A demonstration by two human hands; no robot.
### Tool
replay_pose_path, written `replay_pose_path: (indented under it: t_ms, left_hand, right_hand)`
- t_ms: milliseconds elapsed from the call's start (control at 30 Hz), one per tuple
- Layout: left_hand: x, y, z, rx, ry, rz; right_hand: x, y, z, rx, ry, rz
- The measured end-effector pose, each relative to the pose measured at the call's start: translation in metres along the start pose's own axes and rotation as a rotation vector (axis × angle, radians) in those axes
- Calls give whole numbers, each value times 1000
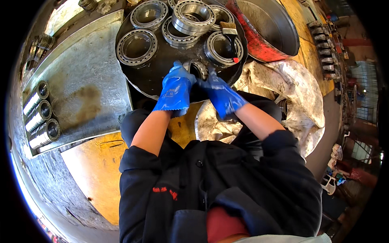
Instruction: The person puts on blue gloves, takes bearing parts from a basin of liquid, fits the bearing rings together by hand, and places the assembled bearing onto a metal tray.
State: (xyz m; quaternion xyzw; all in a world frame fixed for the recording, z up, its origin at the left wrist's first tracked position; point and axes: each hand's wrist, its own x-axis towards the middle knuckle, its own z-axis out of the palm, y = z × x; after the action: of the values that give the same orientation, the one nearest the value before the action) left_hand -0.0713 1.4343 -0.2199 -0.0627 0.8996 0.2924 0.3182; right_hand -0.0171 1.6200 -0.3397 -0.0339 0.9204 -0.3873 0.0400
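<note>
My hands wear blue rubber gloves, and between them a small steel roller bearing [197,69] stands tilted on edge over a round, dark, oily pan [162,79]. My left hand [176,87] is closed at the bearing's left side, while my right hand [220,91] grips its right side; the fingertips are partly hidden. Larger roller bearings sit in the pan beyond, among them one at the left [152,48] and one stacked on another [193,30]. A flat paintbrush [230,38] with a black, red-tipped handle lies across the right-hand bearing [208,50].
To the left is a metal tray [77,73] with several bearing stacks [45,133] along its outer edge. A red-sided round basin [259,44] stands beyond the pan at right. Stained cloth [300,89] lies by my right knee. Bearing parts [322,52] line the far right edge.
</note>
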Motion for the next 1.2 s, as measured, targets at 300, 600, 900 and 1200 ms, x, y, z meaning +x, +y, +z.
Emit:
replay_pose_path:
  t_ms: [300, 600, 900, 1200]
  left_hand:
    - [7, 1, 2, 14, -11, -10]
    - [11, -22, -2, -25, 19, -40]
    - [4, -7, -2, -66, -22, 6]
    - [7, -7, -1, -10, -22, -13]
  right_hand:
    - [62, -60, -59, 191, -436, 132]
    - [-3, -80, -33, -109, -242, 501]
    - [46, -100, -62, 226, -363, 347]
    - [14, -64, -48, -178, -245, 329]
